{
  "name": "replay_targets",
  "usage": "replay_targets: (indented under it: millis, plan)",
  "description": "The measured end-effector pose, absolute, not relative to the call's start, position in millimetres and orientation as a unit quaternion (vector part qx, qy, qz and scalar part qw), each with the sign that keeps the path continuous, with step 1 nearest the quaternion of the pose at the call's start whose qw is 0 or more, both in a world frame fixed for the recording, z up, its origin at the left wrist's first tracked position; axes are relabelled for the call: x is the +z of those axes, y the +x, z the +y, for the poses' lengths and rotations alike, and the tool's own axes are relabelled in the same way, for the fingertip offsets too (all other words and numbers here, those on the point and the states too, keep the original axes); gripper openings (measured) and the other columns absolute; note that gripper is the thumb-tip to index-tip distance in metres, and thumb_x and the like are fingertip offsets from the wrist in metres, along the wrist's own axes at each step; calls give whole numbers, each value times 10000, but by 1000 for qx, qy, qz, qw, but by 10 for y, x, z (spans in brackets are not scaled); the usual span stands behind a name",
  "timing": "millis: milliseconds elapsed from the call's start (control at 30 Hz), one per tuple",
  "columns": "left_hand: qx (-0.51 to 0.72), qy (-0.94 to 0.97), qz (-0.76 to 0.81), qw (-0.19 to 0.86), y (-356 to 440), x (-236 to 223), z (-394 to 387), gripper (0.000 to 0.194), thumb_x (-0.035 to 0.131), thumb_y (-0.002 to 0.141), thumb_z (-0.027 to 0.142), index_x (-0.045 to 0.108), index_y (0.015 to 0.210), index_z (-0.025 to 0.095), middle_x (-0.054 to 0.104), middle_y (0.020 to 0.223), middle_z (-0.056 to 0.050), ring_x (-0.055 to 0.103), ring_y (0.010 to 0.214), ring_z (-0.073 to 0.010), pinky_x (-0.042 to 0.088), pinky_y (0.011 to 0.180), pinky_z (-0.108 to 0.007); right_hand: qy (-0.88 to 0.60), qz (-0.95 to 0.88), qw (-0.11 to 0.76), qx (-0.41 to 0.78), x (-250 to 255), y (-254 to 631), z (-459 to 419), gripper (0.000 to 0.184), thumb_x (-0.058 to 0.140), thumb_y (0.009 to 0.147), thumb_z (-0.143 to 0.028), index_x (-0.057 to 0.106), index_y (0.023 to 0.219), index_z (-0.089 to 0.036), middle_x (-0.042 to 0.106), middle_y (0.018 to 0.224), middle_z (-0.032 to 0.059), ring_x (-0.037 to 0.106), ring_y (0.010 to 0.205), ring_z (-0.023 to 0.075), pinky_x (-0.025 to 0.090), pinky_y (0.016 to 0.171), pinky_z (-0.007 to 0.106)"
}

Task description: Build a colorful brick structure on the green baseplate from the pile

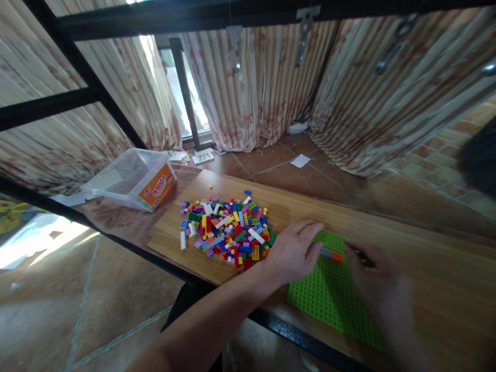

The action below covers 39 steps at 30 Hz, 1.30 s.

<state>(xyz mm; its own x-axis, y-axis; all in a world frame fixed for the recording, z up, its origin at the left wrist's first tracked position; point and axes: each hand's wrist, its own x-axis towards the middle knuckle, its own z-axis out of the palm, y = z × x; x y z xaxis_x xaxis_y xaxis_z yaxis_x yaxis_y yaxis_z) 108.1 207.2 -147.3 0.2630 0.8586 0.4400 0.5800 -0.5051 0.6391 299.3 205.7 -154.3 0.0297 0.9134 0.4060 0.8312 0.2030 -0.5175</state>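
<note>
A green studded baseplate lies on the wooden tabletop. Over its upper part is a short row of toy bricks, orange at the right and greyish at the left. My left hand is at the row's left end, thumb and forefinger apart; whether the thumb touches the bricks is unclear. My right hand hovers over the plate's right side, fingers bent towards the orange end and blurred by motion. Anything inside its fingers is hidden. Just left of my left hand spreads a heap of mixed coloured bricks.
A clear plastic bin with an orange label stands behind the heap at the left. A blue brick and a small yellow piece lie apart from the pile. A black metal frame crosses above, before striped curtains.
</note>
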Motion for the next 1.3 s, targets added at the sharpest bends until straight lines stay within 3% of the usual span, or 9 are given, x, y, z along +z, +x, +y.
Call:
replay_targets:
  millis: [200,367,500,633,800,900,1167,1300]
  plan:
    - [450,727,492,164,784,-1381,2217,279,478,939,207,615,1173,141,703,1118,-104,662,1028,-199,545,936,-358,-547,-725,403,116,-1557,2672,1973,214,533,914,-366,694,924,-226,713,939,71,665,806,204,535,751,347]
    - [518,641,545,158,495,-1303,2340,185,524,912,169,693,984,144,740,951,-64,680,871,-161,548,835,-298,-447,-799,376,145,-1597,2291,1791,194,533,927,-273,715,988,-253,712,1003,67,667,930,217,551,837,379]
    - [539,601,564,172,412,-1277,2366,181,536,898,147,708,952,142,743,912,-50,670,792,-135,538,736,-243,-409,-828,360,135,-1693,2063,1718,246,589,897,-255,684,1123,-267,668,1156,89,629,1053,246,542,892,428]
    - [529,616,559,168,435,-1262,2344,186,535,895,134,719,921,142,748,921,-52,670,809,-135,540,792,-260,-415,-843,326,104,-1785,1963,1761,307,627,884,-281,657,1183,-222,653,1181,118,597,1074,278,524,898,473]
    - [525,620,559,167,430,-1250,2329,191,537,894,132,726,920,149,750,923,-61,676,814,-146,548,804,-278,-415,-833,354,97,-1760,2006,1782,251,587,908,-240,655,1149,-234,674,1105,85,609,1008,236,526,875,423]
    - [523,613,567,171,406,-1252,2332,197,539,891,130,730,929,160,753,907,-55,678,804,-148,550,799,-279,-420,-826,365,93,-1731,2061,1703,247,618,895,-281,653,1133,-224,673,1098,85,612,1007,234,526,864,412]
    - [517,616,570,169,389,-1254,2326,196,544,887,131,732,935,160,756,899,-53,682,801,-154,551,798,-286,-437,-850,287,69,-1803,1995,1579,330,690,839,-400,661,1093,-191,690,1015,95,617,928,263,501,806,425]
    - [520,611,570,176,378,-1250,2328,203,539,886,131,732,935,168,757,904,-51,685,817,-157,552,795,-284,-438,-845,301,64,-1783,1975,1596,377,689,830,-464,665,1079,-182,681,1007,103,608,924,258,497,801,417]
